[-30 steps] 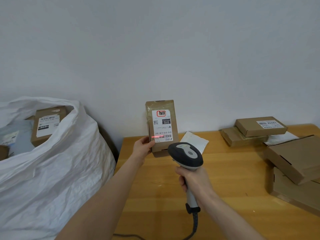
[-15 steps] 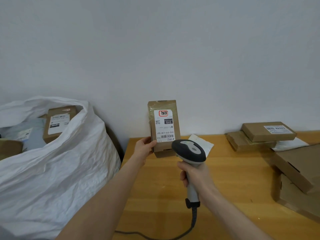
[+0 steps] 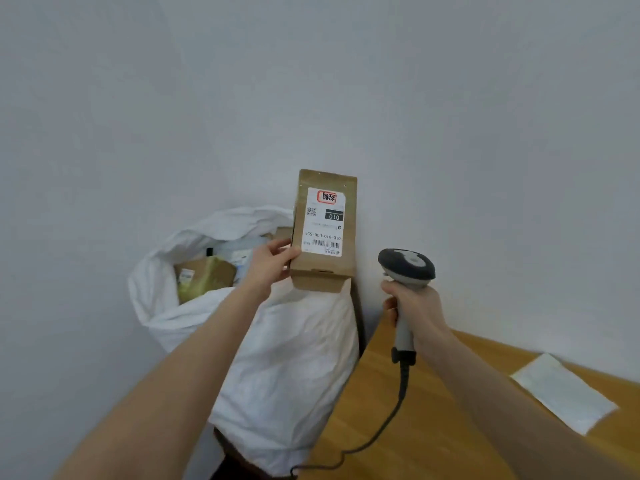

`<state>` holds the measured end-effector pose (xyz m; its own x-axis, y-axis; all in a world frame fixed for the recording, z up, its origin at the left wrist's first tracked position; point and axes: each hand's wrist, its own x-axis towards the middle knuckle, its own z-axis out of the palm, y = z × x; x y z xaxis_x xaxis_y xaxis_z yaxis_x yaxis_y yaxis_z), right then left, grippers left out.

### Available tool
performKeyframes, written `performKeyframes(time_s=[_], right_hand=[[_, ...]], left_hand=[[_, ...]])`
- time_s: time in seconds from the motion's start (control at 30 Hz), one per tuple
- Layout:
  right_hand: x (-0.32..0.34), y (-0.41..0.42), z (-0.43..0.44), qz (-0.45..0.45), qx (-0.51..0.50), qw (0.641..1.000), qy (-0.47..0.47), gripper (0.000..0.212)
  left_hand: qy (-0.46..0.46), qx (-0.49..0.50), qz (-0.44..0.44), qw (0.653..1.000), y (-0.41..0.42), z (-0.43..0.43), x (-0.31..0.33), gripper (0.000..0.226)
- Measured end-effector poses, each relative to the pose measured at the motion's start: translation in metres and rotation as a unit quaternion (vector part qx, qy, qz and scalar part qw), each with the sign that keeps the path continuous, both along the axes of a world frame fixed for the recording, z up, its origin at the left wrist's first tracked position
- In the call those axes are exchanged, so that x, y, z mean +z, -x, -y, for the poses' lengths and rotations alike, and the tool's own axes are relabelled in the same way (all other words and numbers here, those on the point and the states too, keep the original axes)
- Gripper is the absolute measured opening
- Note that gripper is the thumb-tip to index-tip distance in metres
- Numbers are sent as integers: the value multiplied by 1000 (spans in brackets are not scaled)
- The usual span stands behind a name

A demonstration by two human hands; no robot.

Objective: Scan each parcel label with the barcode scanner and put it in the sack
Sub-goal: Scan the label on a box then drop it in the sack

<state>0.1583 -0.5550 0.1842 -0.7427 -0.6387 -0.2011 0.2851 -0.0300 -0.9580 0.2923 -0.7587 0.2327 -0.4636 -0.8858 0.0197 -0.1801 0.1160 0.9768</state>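
Parcel [image 3: 320, 271]: a brown cardboard box held upright in the air, above the sack's right rim and in front of the wall [image 3: 450, 133].
Label [image 3: 325, 221]: white and facing the camera (its print reads upside down), with the barcode [image 3: 325, 244] at its lower end.
Left grip [image 3: 272, 263]: grasps the parcel at its lower left edge, with the thumb on the front face.
Right grip [image 3: 414, 306]: clenched round the handle of the barcode scanner [image 3: 407, 266].
Scanner position: upright over the left corner of the surface [image 3: 433, 427], to the right of the parcel and apart from it.
Cable [image 3: 391, 420]: dark, running from the handle's base down across the surface to its near edge.
Sack [image 3: 287, 358]: white, its mouth open, standing just beside the surface's left end.
Inside the sack: a brown box [image 3: 204, 273] and other packets, partly hidden.
White packet [image 3: 564, 393]: lies flat on the surface at far right.
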Motion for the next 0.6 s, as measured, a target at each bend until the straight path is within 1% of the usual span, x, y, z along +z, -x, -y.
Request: performKeyframes(time_s=[0.1, 0.2, 0.27, 0.33, 0.4, 0.43, 0.5, 0.57, 0.6], right_hand=[[5, -6, 50, 2, -12, 1000, 9, 18], [-2, -8, 106, 11, -35, 999, -4, 45], [-8, -9, 143, 4, -44, 999, -24, 60], [-12, -10, 177, -9, -58, 997, -50, 66], [-16, -10, 205, -7, -76, 994, -80, 61], [-19, -9, 216, 0, -85, 992, -92, 55], [-21, -7, 230, 8, -100, 988, -117, 34], [-16, -5, 235, 0, -115, 985, -126, 14], [-10, -5, 236, 0, -121, 986, -114, 11]], left_hand=[[68, 41, 13, 997, -40, 52, 35, 46], [114, 62, 51, 990, -67, 103, 47, 46], [125, 53, 86, 987, -79, 136, 46, 47], [124, 21, 120, 985, -87, 165, 42, 46], [112, -27, 156, 981, -90, 187, 38, 42], [104, -50, 173, 978, -89, 196, 37, 39], [100, -97, 220, 966, -84, 209, 40, 30], [111, -150, 297, 937, -79, 220, 46, 26], [122, -182, 342, 914, -75, 223, 50, 26]])
